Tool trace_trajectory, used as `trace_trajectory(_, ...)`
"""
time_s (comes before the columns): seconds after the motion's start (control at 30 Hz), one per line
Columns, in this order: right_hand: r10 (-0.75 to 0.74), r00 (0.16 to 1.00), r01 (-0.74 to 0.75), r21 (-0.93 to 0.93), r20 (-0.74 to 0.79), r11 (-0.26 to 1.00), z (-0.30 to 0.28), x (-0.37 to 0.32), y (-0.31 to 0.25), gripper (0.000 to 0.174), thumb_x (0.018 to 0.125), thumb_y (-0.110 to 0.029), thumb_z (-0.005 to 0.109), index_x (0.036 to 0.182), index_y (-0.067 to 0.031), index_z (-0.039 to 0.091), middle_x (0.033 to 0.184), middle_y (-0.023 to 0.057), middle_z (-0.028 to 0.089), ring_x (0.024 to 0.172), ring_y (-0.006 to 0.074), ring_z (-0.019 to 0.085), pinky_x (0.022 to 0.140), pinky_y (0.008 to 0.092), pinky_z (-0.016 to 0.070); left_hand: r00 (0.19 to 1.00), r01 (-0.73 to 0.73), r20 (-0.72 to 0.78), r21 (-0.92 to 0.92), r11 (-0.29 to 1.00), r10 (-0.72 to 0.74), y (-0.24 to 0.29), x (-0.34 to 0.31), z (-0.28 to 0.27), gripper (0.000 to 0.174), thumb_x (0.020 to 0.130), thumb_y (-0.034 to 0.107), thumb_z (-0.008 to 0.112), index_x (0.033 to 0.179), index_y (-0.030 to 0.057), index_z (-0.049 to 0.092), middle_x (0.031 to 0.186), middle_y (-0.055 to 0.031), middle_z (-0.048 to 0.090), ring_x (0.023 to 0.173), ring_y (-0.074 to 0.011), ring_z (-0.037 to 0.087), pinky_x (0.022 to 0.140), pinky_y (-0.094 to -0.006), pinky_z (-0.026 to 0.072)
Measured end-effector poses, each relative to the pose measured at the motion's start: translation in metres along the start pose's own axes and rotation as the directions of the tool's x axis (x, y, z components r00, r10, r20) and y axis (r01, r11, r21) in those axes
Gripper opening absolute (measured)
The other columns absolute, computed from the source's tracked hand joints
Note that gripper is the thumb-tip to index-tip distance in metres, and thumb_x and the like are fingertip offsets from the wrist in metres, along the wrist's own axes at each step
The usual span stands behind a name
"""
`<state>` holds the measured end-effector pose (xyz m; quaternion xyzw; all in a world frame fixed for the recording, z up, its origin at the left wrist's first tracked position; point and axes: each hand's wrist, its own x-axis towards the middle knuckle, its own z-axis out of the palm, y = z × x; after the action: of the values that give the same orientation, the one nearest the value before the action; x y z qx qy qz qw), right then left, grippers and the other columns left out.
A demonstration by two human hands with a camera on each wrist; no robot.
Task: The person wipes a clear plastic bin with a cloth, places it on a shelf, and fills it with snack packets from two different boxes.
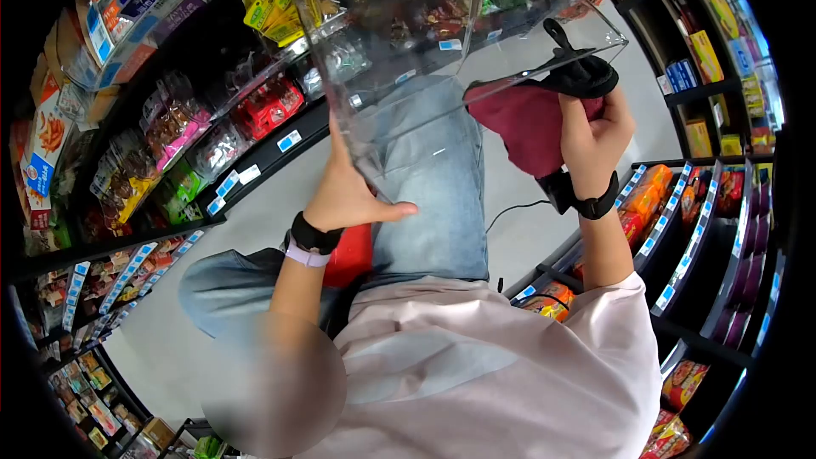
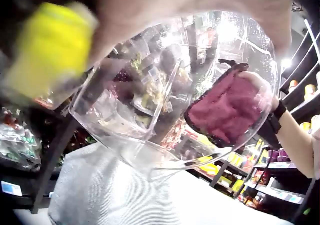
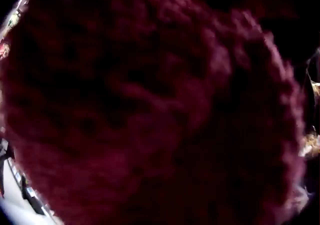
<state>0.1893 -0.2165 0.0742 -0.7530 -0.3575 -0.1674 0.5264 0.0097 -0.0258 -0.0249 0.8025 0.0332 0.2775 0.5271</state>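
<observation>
My left hand (image 1: 340,197) holds a clear plastic bin (image 1: 399,123) by its near left corner, thumb stretched along the outside. The bin is tilted above the lap, and a divider (image 2: 162,97) shows inside it in the left wrist view. A maroon cloth (image 1: 525,129) with black edging and a black loop is pinched in my right hand (image 1: 599,138), at the bin's right side. Some of the cloth shows through the clear wall in the left wrist view. In the right wrist view the fuzzy maroon cloth (image 3: 150,115) fills nearly everything and hides the fingers.
Shelves with bagged snacks (image 1: 174,123) curve along the left and front. A yellow packet (image 1: 276,4) hangs near the bin's far left corner. More shelves (image 1: 680,238) with orange packs stand close on the right. Jeans-clad legs (image 1: 429,229) and a red object (image 1: 353,251) lie below.
</observation>
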Motion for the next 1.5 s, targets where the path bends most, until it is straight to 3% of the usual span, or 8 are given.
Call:
trace_trajectory(0.1, -0.004, 1.000, 0.004, 0.017, 0.018, 1.000, 0.001, -0.001, -0.001, 0.021, 0.071, 0.005, 0.059, 0.092, 0.0052, 0.058, 0.079, 0.0060, 0.063, 0.075, 0.0092, 0.057, 0.071, 0.0216, 0.0441, 0.990, 0.007, 0.142, 0.080, 0.997, -0.018, -0.003, 0.000, -0.013, 0.139, 0.039, 0.035, 0.087, 0.136, -0.0025, -0.006, 0.143, -0.0213, 0.005, 0.132, -0.0301, 0.012, 0.106, -0.0358, 0.0133)
trace_trajectory(0.2, -0.019, 0.999, 0.018, 0.034, 0.029, 0.999, 0.002, 0.000, 0.002, 0.021, 0.071, 0.004, 0.059, 0.092, 0.0054, 0.057, 0.079, 0.0061, 0.063, 0.074, 0.0094, 0.057, 0.070, 0.0217, 0.0443, 0.992, 0.076, 0.110, -0.155, 0.985, -0.059, -0.013, 0.007, -0.015, 0.141, 0.039, 0.036, 0.087, 0.136, -0.0010, -0.009, 0.144, -0.0179, 0.006, 0.132, -0.0287, 0.015, 0.106, -0.0352, 0.0134)
trace_trajectory(0.27, -0.029, 0.999, 0.028, 0.040, 0.032, 0.999, 0.001, 0.002, 0.003, 0.021, 0.071, 0.004, 0.060, 0.092, 0.0053, 0.057, 0.079, 0.0061, 0.063, 0.074, 0.0095, 0.057, 0.070, 0.0219, 0.0444, 0.994, -0.106, -0.040, -0.252, 0.962, 0.099, -0.038, 0.012, -0.009, 0.144, 0.038, 0.038, 0.087, 0.136, 0.0006, -0.012, 0.144, -0.0182, 0.006, 0.131, -0.0284, 0.015, 0.107, -0.0350, 0.0129)
trace_trajectory(0.43, -0.050, 0.997, 0.054, -0.071, 0.058, 0.996, 0.002, -0.005, 0.015, 0.021, 0.072, 0.001, 0.059, 0.092, 0.0039, 0.058, 0.078, 0.0103, 0.063, 0.073, 0.0143, 0.060, 0.069, 0.0246, 0.0452, 1.000, 0.000, -0.005, -0.157, 0.988, -0.001, -0.020, 0.016, -0.012, 0.145, 0.036, 0.039, 0.087, 0.136, 0.0004, -0.010, 0.143, -0.0199, 0.008, 0.131, -0.0299, 0.016, 0.107, -0.0365, 0.0140)
trace_trajectory(0.77, 0.315, 0.837, -0.121, -0.410, 0.447, 0.904, -0.030, -0.080, 0.054, 0.014, 0.064, 0.002, 0.054, 0.079, 0.0002, 0.055, 0.069, 0.0177, 0.054, 0.067, 0.0365, 0.052, 0.059, 0.0397, 0.0422, 1.000, 0.028, -0.001, -0.030, 0.999, -0.028, -0.002, 0.013, -0.014, 0.145, 0.033, 0.041, 0.086, 0.137, -0.0003, -0.006, 0.141, -0.0226, 0.014, 0.130, -0.0320, 0.020, 0.106, -0.0386, 0.0175)
trace_trajectory(1.03, -0.003, 0.731, 0.151, -0.158, 0.682, 0.976, -0.046, -0.053, -0.013, 0.020, 0.056, 0.004, 0.056, 0.076, -0.0023, 0.054, 0.070, 0.0111, 0.051, 0.066, 0.0306, 0.047, 0.057, 0.0359, 0.0404, 0.999, 0.032, -0.030, -0.122, 0.992, -0.036, -0.024, 0.007, -0.012, 0.139, 0.037, 0.045, 0.085, 0.137, 0.0011, 0.000, 0.139, -0.0188, 0.016, 0.129, -0.0285, 0.022, 0.104, -0.0410, 0.0207)
trace_trajectory(1.3, -0.254, 0.851, 0.249, 0.071, 0.459, 0.966, -0.030, -0.032, -0.054, 0.027, 0.057, 0.001, 0.061, 0.083, 0.0036, 0.054, 0.078, 0.0160, 0.054, 0.070, 0.0336, 0.049, 0.062, 0.0341, 0.0426, 0.962, 0.204, -0.092, -0.386, 0.900, -0.258, 0.008, 0.001, -0.015, 0.139, 0.040, 0.055, 0.080, 0.139, 0.0197, -0.010, 0.137, -0.0180, 0.019, 0.123, -0.0344, 0.028, 0.093, -0.0494, 0.0333)
trace_trajectory(1.5, -0.075, 0.924, 0.063, 0.045, 0.375, 0.997, -0.045, -0.036, -0.066, 0.038, 0.068, 0.000, 0.056, 0.105, 0.0083, 0.052, 0.104, 0.0204, 0.058, 0.092, 0.0280, 0.060, 0.083, 0.0295, 0.0428, 0.895, 0.357, 0.040, -0.660, 0.661, -0.443, 0.032, -0.010, -0.001, 0.138, 0.039, 0.053, 0.080, 0.139, 0.0211, -0.009, 0.131, -0.0177, 0.024, 0.116, -0.0315, 0.032, 0.089, -0.0501, 0.0354)
